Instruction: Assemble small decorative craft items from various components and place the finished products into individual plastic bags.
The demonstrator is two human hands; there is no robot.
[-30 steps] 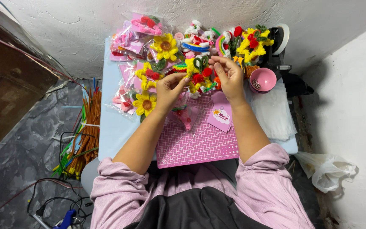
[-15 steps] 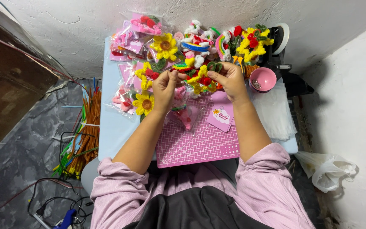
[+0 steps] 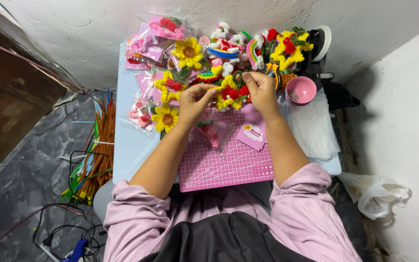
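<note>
Both hands hold a small pipe-cleaner flower piece (image 3: 230, 93), yellow with red centres and a green stem, above the far edge of a pink cutting mat (image 3: 229, 160). My left hand (image 3: 195, 103) pinches its left side. My right hand (image 3: 260, 90) grips its right side, fingers closed at the green stem top. A clear bag with a pink item (image 3: 213, 133) and a pink card (image 3: 251, 130) lie on the mat below the hands.
Packaged pipe-cleaner flowers, among them yellow sunflowers (image 3: 188, 52), are piled at the back of the light blue table (image 3: 127, 145). A pink bowl (image 3: 300, 90) stands at right beside clear bags (image 3: 314, 131). Loose pipe cleaners (image 3: 98, 145) lie on the floor at left; a white plastic bag (image 3: 379, 194) at right.
Both hands have shifted slightly while working the yellow-and-red flower piece; it stays held between them over the mat's far edge.
</note>
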